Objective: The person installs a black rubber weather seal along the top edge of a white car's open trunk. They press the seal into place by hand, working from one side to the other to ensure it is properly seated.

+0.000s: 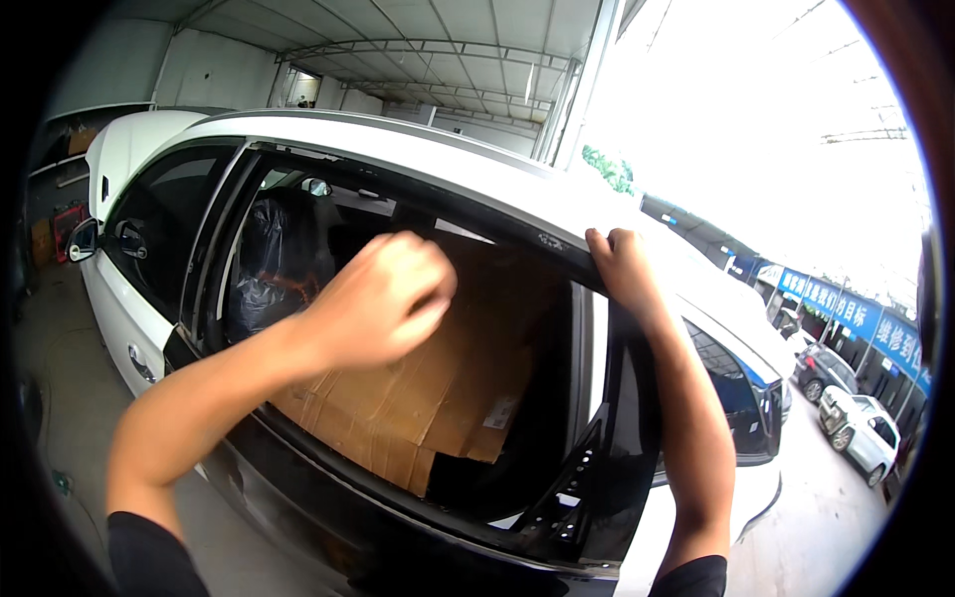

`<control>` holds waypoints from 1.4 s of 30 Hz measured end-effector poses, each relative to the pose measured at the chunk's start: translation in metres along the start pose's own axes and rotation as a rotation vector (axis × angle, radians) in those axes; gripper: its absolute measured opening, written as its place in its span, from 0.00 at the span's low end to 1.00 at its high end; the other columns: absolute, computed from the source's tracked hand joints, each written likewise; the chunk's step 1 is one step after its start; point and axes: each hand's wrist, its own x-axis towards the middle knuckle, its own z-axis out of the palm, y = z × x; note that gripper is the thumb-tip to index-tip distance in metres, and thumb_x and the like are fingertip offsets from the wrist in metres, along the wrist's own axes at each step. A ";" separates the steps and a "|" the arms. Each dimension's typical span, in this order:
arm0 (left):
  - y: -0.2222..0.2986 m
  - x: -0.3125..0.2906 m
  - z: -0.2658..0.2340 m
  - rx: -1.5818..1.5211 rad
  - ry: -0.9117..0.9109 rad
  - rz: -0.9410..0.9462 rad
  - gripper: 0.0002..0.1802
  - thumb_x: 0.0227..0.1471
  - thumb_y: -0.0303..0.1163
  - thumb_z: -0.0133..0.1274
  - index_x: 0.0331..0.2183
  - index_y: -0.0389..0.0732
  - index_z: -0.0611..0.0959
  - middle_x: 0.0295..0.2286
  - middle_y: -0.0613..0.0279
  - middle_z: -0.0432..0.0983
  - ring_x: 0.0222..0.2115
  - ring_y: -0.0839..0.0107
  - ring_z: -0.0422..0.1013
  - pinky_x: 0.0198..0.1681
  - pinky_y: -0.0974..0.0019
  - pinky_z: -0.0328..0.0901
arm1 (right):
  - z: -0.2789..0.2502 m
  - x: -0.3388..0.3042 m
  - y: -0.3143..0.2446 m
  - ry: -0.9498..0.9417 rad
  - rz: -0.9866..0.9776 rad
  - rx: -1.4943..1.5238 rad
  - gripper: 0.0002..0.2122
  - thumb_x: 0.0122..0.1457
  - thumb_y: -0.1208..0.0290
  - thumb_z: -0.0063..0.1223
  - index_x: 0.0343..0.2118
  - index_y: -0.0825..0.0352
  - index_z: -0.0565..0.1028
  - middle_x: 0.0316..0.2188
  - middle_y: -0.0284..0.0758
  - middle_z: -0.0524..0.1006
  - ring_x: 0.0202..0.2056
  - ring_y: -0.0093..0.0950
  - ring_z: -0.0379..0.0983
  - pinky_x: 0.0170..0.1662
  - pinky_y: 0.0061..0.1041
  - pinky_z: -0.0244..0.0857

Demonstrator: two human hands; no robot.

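Note:
My left hand (390, 303) is a closed fist, slightly blurred, raised in front of the glassless window opening of a black rear door (398, 542). Nothing shows in its fingers, and it appears apart from the door. At the upper rear corner of that opening, my right hand (625, 267) has its fingers wrapped over the top of the black window frame (542, 239). A metal bracket with holes (569, 493) shows at the lower rear corner. The black door sits in the side of a white car (468, 149).
Flattened brown cardboard (398, 408) fills much of the rear cabin. Ahead is a front seat (274, 259) under clear plastic. A side mirror (84, 240) juts out at the far left, near the raised hood (124, 139). Other parked cars (860, 428) stand outside at right.

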 end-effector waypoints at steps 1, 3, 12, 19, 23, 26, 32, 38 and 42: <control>-0.007 0.032 0.014 -0.035 0.131 0.011 0.06 0.46 0.28 0.53 0.29 0.38 0.75 0.33 0.57 0.74 0.38 0.57 0.69 0.46 0.56 0.63 | -0.003 -0.002 -0.001 0.013 0.012 -0.037 0.24 0.60 0.55 0.47 0.25 0.77 0.78 0.24 0.56 0.76 0.30 0.53 0.75 0.40 0.44 0.69; -0.019 0.078 0.036 0.020 0.300 0.038 0.11 0.47 0.31 0.53 0.34 0.36 0.79 0.38 0.57 0.75 0.42 0.56 0.70 0.49 0.56 0.62 | -0.008 -0.004 -0.013 0.017 0.003 -0.110 0.22 0.59 0.54 0.47 0.24 0.72 0.80 0.22 0.52 0.77 0.29 0.51 0.76 0.39 0.44 0.69; -0.041 0.103 0.070 -0.426 0.031 -0.232 0.13 0.50 0.32 0.50 0.38 0.42 0.85 0.35 0.56 0.81 0.40 0.59 0.75 0.52 0.59 0.63 | -0.017 -0.003 -0.028 0.098 -0.184 -0.172 0.17 0.56 0.62 0.51 0.21 0.73 0.76 0.18 0.51 0.73 0.25 0.51 0.73 0.32 0.43 0.66; -0.058 0.101 0.073 -0.600 0.050 -0.210 0.18 0.48 0.24 0.48 0.43 0.33 0.79 0.38 0.48 0.80 0.42 0.57 0.76 0.49 0.61 0.67 | -0.018 0.021 -0.044 -0.266 -0.217 0.100 0.16 0.49 0.60 0.57 0.24 0.73 0.78 0.19 0.49 0.75 0.25 0.45 0.75 0.32 0.38 0.67; -0.059 0.102 0.073 -0.579 0.038 -0.224 0.17 0.50 0.21 0.49 0.45 0.30 0.77 0.41 0.47 0.78 0.45 0.60 0.75 0.49 0.61 0.67 | -0.013 0.029 -0.054 -0.323 -0.121 0.088 0.16 0.48 0.62 0.54 0.27 0.75 0.78 0.19 0.49 0.76 0.24 0.40 0.75 0.33 0.36 0.68; -0.060 0.103 0.077 -0.556 0.067 -0.206 0.17 0.50 0.21 0.49 0.44 0.30 0.78 0.41 0.46 0.78 0.44 0.58 0.75 0.49 0.60 0.67 | -0.003 0.036 -0.051 -0.358 -0.061 0.125 0.16 0.48 0.62 0.53 0.28 0.75 0.78 0.20 0.48 0.76 0.25 0.37 0.74 0.34 0.35 0.68; -0.061 0.102 0.077 -0.526 0.073 -0.200 0.17 0.49 0.22 0.50 0.43 0.30 0.79 0.39 0.46 0.79 0.43 0.58 0.76 0.50 0.60 0.67 | 0.011 0.041 -0.049 -0.443 0.031 0.220 0.17 0.50 0.62 0.48 0.30 0.75 0.77 0.22 0.42 0.76 0.28 0.29 0.72 0.35 0.30 0.66; -0.064 0.100 0.076 -0.556 0.060 -0.227 0.17 0.50 0.22 0.50 0.44 0.30 0.78 0.40 0.46 0.79 0.44 0.58 0.75 0.50 0.61 0.68 | 0.012 0.040 -0.048 -0.469 0.009 0.282 0.14 0.52 0.65 0.46 0.28 0.75 0.74 0.20 0.38 0.73 0.27 0.25 0.68 0.33 0.29 0.64; -0.062 0.101 0.076 -0.582 0.061 -0.217 0.16 0.51 0.21 0.49 0.44 0.29 0.78 0.39 0.47 0.79 0.45 0.58 0.75 0.50 0.61 0.68 | 0.004 0.037 -0.041 -0.501 0.048 0.360 0.12 0.52 0.67 0.47 0.30 0.74 0.74 0.22 0.35 0.73 0.28 0.24 0.68 0.34 0.27 0.63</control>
